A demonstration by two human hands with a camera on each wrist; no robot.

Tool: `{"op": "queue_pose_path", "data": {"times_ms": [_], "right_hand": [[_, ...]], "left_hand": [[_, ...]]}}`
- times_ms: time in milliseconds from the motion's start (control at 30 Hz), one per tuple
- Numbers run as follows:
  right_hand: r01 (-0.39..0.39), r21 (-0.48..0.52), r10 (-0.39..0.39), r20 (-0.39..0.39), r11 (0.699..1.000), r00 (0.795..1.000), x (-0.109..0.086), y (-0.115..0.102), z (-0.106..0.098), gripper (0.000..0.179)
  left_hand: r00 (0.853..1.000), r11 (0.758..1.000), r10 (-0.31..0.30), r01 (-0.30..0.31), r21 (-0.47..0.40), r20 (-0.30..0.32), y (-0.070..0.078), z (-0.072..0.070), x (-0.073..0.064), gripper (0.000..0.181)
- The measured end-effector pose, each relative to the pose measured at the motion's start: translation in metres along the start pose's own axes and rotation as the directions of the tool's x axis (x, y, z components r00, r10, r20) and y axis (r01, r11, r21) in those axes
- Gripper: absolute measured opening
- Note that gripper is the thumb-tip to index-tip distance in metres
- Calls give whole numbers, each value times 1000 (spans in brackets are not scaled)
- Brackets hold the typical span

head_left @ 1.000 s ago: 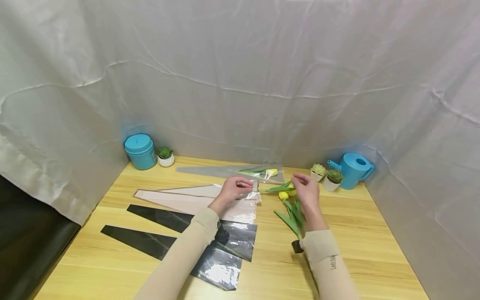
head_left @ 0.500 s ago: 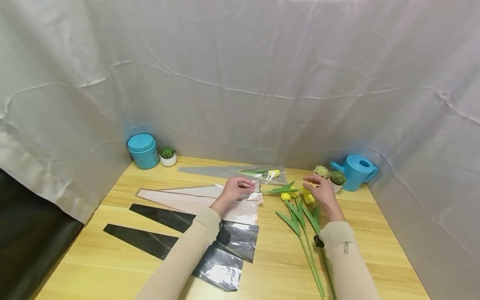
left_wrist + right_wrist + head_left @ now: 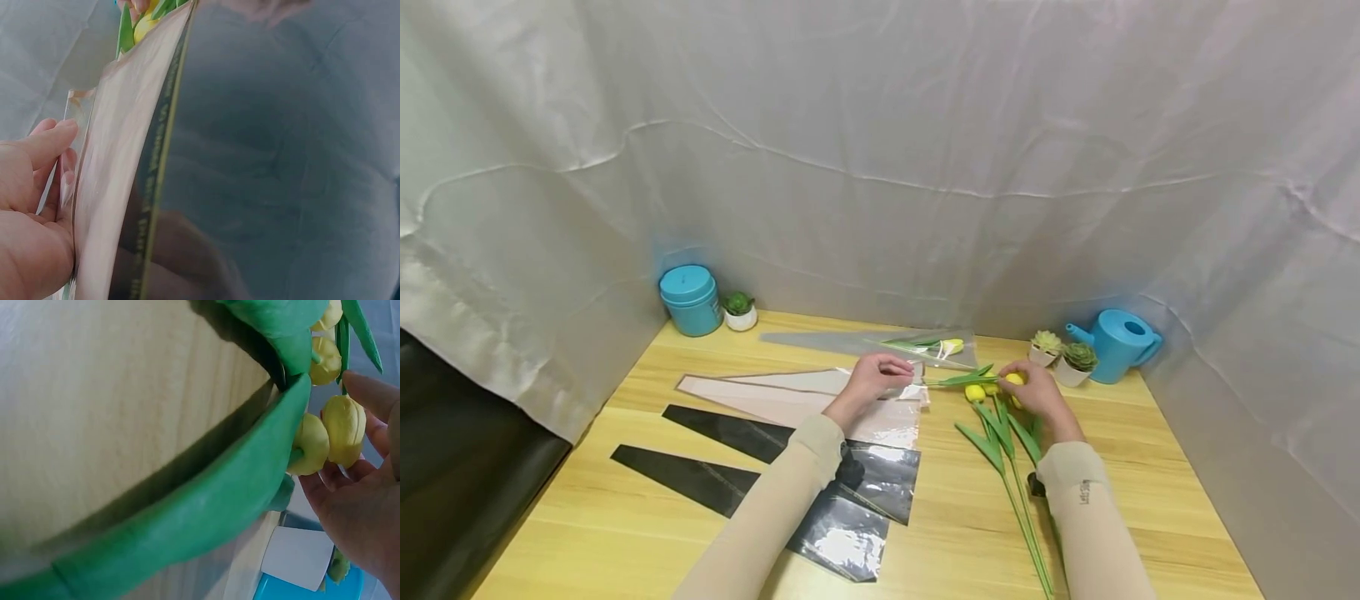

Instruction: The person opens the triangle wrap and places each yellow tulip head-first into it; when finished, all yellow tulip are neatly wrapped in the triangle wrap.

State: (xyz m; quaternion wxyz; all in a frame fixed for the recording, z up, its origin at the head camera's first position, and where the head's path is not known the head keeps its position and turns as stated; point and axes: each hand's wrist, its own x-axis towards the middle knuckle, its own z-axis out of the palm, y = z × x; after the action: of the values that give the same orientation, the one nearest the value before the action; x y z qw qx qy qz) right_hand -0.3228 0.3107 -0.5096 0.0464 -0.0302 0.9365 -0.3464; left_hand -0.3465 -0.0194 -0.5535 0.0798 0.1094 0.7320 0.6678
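My left hand (image 3: 876, 382) pinches the edge of a pale pink-bordered clear flower sleeve (image 3: 119, 125) between thumb and fingers. Its mouth faces right. A yellow artificial tulip (image 3: 344, 430) lies sideways in my right hand (image 3: 1037, 392), its bloom between thumb and fingers. The green leaves (image 3: 966, 379) of that tulip point left, and its stem runs toward the sleeve mouth; the stem's end is hidden by the left hand and film. Just below, more yellow tulips (image 3: 974, 393) lie on the table, stems toward the front edge.
Two black-and-clear sleeves (image 3: 880, 483) lie in front, partly under the left forearm. At the back, a clear sleeve (image 3: 820, 340) holds one tulip. A blue canister (image 3: 691, 302) and potted succulent (image 3: 740, 312) stand back left; two succulents (image 3: 1078, 362) and a blue watering can (image 3: 1120, 346) back right.
My right hand first moved right, off the sideways tulip's leaves, then came slightly back left and down onto its bloom. The left hand has kept its place at the sleeve.
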Motion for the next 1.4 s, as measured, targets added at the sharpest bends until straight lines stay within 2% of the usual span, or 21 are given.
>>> {"op": "queue_pose_path", "data": {"times_ms": [267,600,867,1133,1400], "right_hand": [[34,-32,-34,18,999,999,2,3,-4,16],[136,-100,-137,-3,986,991,-3,1,-11,12],[185,-123,-192,-44,975,980,-9,-11,-16,10],[300,-160,-319,-112,941,941,-13,-28,-6,6],[282,-159,-302,-115,946,946,-20,-52,2,7]], "left_hand": [[1000,1000,-4,4,-19,4,4,1,1,24],[1000,1000,4,-4,-18,16,5,1,4,23],[1000,1000,26,-26,-12,12,10,0,6,24],[997,998,63,-64,22,38,16,2,8,24],[997,998,59,-59,19,42,21,5,7,25]]}}
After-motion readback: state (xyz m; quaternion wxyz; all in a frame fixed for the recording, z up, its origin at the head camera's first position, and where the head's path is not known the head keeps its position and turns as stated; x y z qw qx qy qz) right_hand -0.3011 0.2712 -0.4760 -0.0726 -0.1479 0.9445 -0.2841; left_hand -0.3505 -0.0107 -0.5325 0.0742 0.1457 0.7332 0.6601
